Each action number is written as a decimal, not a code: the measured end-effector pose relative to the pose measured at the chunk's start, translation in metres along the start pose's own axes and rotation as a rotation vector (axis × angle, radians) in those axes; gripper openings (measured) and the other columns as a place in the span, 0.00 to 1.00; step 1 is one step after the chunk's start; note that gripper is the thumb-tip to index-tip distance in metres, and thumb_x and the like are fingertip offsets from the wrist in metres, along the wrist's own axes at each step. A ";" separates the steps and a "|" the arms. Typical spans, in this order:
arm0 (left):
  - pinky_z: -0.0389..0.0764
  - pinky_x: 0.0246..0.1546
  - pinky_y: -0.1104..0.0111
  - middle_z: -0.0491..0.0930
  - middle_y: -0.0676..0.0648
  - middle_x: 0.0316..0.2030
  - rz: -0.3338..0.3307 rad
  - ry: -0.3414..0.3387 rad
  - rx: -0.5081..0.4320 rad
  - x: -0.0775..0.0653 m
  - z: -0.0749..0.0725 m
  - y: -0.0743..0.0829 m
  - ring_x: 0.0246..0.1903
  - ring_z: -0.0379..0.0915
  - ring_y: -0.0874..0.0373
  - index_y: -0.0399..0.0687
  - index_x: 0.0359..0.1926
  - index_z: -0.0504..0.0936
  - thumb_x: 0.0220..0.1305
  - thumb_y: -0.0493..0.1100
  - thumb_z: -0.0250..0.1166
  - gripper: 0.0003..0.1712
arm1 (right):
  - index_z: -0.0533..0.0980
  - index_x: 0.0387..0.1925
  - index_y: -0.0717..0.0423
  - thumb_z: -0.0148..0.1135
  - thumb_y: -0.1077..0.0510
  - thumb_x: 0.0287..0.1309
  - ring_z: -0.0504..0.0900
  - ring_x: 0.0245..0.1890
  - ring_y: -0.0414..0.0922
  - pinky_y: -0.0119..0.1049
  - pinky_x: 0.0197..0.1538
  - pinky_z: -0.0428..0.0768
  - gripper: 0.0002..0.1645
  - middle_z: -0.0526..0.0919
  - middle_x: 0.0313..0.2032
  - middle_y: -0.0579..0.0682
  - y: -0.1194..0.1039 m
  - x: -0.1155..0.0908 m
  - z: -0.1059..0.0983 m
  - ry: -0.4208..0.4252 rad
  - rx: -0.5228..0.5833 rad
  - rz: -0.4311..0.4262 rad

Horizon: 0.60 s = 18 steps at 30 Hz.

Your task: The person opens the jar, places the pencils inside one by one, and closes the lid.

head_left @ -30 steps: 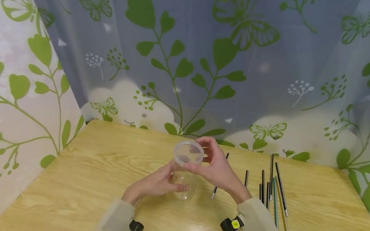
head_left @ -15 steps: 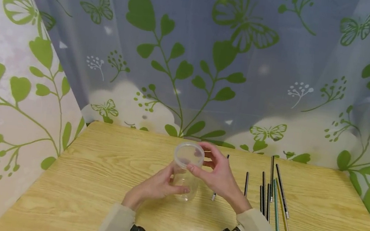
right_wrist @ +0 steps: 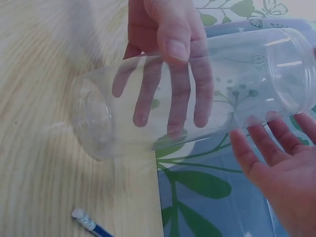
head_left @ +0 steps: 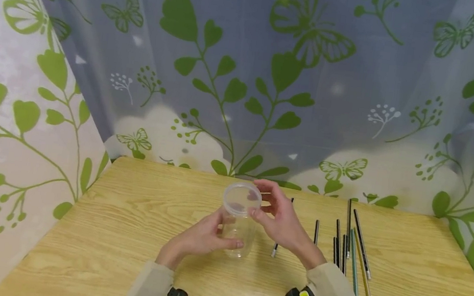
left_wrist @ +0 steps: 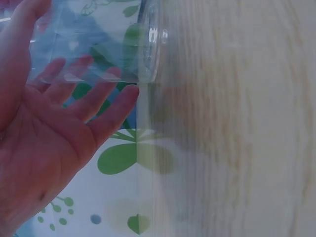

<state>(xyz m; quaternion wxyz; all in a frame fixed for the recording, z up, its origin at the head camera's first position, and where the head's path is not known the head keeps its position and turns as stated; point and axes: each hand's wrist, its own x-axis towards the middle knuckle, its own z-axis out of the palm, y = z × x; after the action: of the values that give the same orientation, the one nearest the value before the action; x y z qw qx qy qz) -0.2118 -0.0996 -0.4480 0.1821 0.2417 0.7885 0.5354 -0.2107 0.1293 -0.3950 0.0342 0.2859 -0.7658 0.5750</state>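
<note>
A clear plastic jar [head_left: 239, 229] stands upright in front of me, its round rim [head_left: 242, 199] facing up. My left hand [head_left: 204, 235] holds its body low down, thumb in front and fingers behind, visible through the plastic in the right wrist view. My right hand [head_left: 279, 217] is at the upper right side, its thumb near the rim and its fingers loosely spread behind. In the right wrist view, the right hand's fingertips [right_wrist: 239, 140] lie against or just beside the jar's wall. Whether the base [left_wrist: 150, 42] touches the table cannot be told.
Several pencils, mostly black, with a green pencil [head_left: 354, 263] and a yellow pencil [head_left: 364, 272], lie on the wooden table [head_left: 120, 232] to the right. A single black pencil [head_left: 274, 251] lies partly behind my right hand. A patterned curtain [head_left: 226, 92] hangs behind the table.
My right thumb has slid right along the rim and the right hand has drawn slightly away from the jar. The left hand keeps its hold, and the jar has hardly moved.
</note>
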 end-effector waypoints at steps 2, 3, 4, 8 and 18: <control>0.68 0.71 0.40 0.64 0.46 0.75 -0.017 0.021 0.005 -0.001 0.000 0.001 0.74 0.61 0.40 0.59 0.79 0.54 0.64 0.53 0.73 0.50 | 0.64 0.65 0.62 0.63 0.67 0.66 0.77 0.59 0.61 0.35 0.55 0.84 0.30 0.76 0.60 0.64 0.000 -0.003 0.001 0.030 0.030 0.014; 0.69 0.71 0.40 0.65 0.45 0.74 -0.018 0.029 0.008 -0.002 0.001 0.001 0.73 0.62 0.40 0.58 0.79 0.54 0.64 0.53 0.73 0.50 | 0.65 0.64 0.62 0.64 0.67 0.65 0.77 0.60 0.61 0.34 0.54 0.84 0.29 0.76 0.60 0.64 0.000 -0.004 0.001 0.046 0.039 0.021; 0.69 0.71 0.40 0.65 0.46 0.74 -0.022 0.037 0.011 -0.002 0.001 0.001 0.73 0.62 0.40 0.59 0.79 0.54 0.63 0.53 0.73 0.51 | 0.65 0.63 0.62 0.65 0.67 0.65 0.77 0.61 0.61 0.33 0.54 0.84 0.28 0.76 0.60 0.63 0.001 -0.006 0.001 0.061 0.045 0.022; 0.70 0.70 0.42 0.64 0.47 0.75 -0.022 0.061 0.022 -0.003 0.004 0.001 0.72 0.63 0.40 0.62 0.80 0.53 0.63 0.54 0.74 0.52 | 0.68 0.62 0.59 0.68 0.66 0.63 0.78 0.60 0.55 0.34 0.53 0.86 0.29 0.77 0.60 0.59 0.002 -0.011 0.003 0.114 0.039 0.003; 0.73 0.69 0.42 0.62 0.46 0.76 -0.017 0.096 0.037 -0.003 0.006 0.003 0.72 0.64 0.38 0.65 0.80 0.51 0.62 0.54 0.74 0.53 | 0.73 0.64 0.51 0.76 0.64 0.56 0.80 0.58 0.48 0.45 0.51 0.88 0.34 0.79 0.60 0.50 -0.001 -0.016 0.011 0.218 -0.046 -0.048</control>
<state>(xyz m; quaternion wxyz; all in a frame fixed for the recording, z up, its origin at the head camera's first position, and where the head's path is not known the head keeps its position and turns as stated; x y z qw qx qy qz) -0.2056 -0.0955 -0.4472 0.1442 0.2124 0.8082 0.5300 -0.1936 0.1256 -0.4040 0.1374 0.2391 -0.7635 0.5839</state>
